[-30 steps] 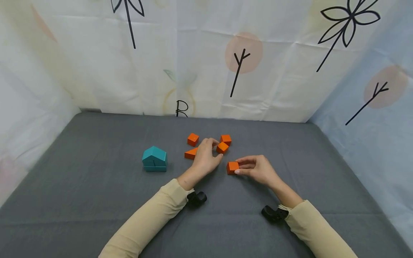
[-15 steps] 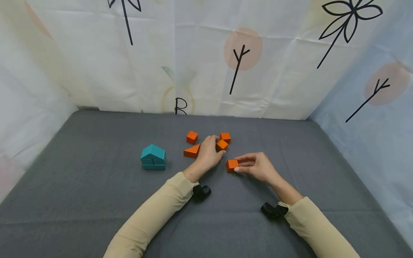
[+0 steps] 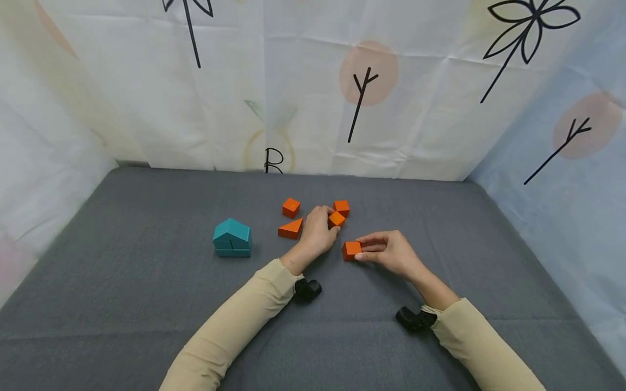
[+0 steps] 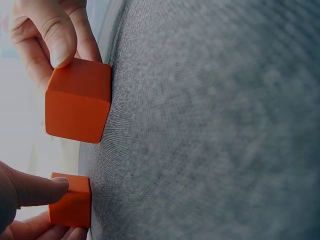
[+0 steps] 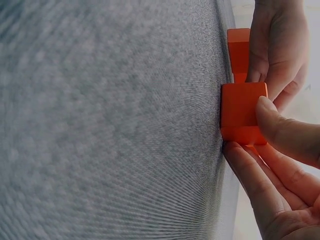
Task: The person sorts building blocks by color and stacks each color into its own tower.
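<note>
In the head view my left hand (image 3: 317, 232) pinches an orange cube (image 3: 336, 219) between thumb and fingers. Its thumb lies over that orange block (image 4: 75, 210) in the left wrist view. My right hand (image 3: 393, 252) holds another orange cube (image 3: 351, 251), nearer the front, thumb on one side and fingers on the other. The right wrist view has this cube (image 5: 243, 110) sitting on the grey cloth. Just behind the left hand's cube is a further orange cube (image 3: 342, 208). Left of the left hand lie an orange wedge (image 3: 290, 229) and an orange cube (image 3: 290, 208).
A teal house-shaped stack of blocks (image 3: 232, 239) stands farther left on the grey cloth-covered table (image 3: 122, 304). Printed fabric (image 3: 303, 70) hangs along the back and sides of the table.
My left hand has shifted slightly right and its thumb has closed onto the orange cube. The right hand keeps its hold in place. The head view has tilted slightly.
</note>
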{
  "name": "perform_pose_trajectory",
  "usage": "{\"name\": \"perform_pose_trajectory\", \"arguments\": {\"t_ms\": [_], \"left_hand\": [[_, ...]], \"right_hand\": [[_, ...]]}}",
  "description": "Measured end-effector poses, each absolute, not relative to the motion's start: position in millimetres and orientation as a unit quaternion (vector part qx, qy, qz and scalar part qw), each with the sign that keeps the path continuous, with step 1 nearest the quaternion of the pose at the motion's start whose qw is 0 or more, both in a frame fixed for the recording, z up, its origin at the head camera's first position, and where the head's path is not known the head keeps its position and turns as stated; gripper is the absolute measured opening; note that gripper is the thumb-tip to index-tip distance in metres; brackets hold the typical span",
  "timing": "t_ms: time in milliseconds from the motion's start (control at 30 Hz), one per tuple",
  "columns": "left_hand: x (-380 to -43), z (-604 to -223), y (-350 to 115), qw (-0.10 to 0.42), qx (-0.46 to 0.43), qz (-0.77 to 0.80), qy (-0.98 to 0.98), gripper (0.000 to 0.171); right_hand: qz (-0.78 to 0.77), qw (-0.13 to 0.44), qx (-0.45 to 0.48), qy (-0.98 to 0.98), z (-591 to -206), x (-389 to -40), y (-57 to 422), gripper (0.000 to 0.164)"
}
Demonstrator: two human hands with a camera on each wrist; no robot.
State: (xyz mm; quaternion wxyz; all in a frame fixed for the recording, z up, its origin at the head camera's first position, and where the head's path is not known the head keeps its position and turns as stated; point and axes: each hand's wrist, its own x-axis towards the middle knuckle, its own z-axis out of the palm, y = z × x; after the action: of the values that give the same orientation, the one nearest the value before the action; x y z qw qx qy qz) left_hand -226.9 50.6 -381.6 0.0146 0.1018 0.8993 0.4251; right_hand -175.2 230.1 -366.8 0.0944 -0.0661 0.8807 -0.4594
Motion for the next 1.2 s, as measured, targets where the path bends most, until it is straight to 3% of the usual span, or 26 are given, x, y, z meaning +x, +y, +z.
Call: {"name": "perform_pose_trajectory", "arguments": {"t_ms": [1200], "left_hand": [[-181, -369, 10, 0.053, 0.229, 0.385, 0.892, 0.031]], "right_hand": [[-0.463, 0.09, -0.074, 0.879, -366, -174, 231, 0.037]]}}
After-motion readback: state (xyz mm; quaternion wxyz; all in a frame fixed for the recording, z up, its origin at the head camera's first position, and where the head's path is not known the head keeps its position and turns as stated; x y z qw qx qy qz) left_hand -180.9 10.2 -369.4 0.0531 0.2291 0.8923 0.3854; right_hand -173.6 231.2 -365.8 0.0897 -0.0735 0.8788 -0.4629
